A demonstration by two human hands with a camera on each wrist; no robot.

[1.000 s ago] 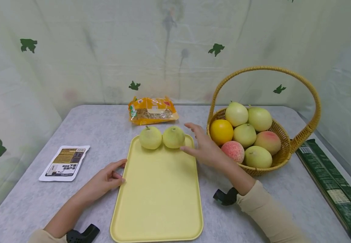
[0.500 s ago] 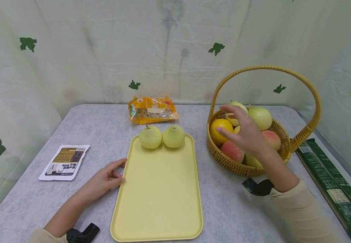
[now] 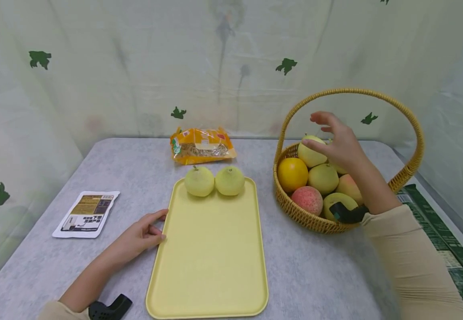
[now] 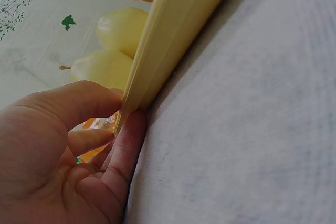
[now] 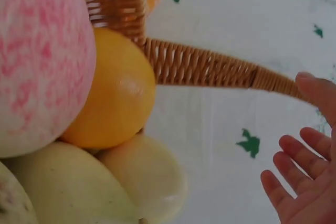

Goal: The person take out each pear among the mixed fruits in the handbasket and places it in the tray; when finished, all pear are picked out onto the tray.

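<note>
Watching 3 feeds from my station. Yellow tray point(image 3: 211, 249) lies flat on the grey table, long side running near to far. It carries 2 pale green pears at its far end: a left pear point(image 3: 199, 181), stem up, touching a right pear point(image 3: 229, 181).

Left hand point(image 3: 139, 238) is at the tray's left rim, fingers bent. My left wrist feed shows the rim pinched, digits on both sides of it.

Wicker basket point(image 3: 295, 214) stands right of the tray, handle point(image 3: 347, 90) arching overhead. I count 7 fruits inside: 1 orange point(image 3: 292, 174) at left; 1 pink peach point(image 3: 307, 200) near it; 1 blushed peach point(image 3: 348, 186) at right; 4 pale green pears, namely a far pear point(image 3: 310, 151), a middle pear point(image 3: 322, 180), a near pear point(image 3: 337, 198) and a half-hidden pear point(image 3: 339, 170) behind the right hand point(image 3: 339, 142).

That hand is above the basket's far part, thumb and fingers well spread, slightly bent, holding nothing. Right wrist feed puts it apart from the fruit.

Beyond the tray: an orange-coloured packet point(image 3: 203, 146), dry contents showing through its window. Far left: a sealed white pouch point(image 3: 86, 214).
</note>
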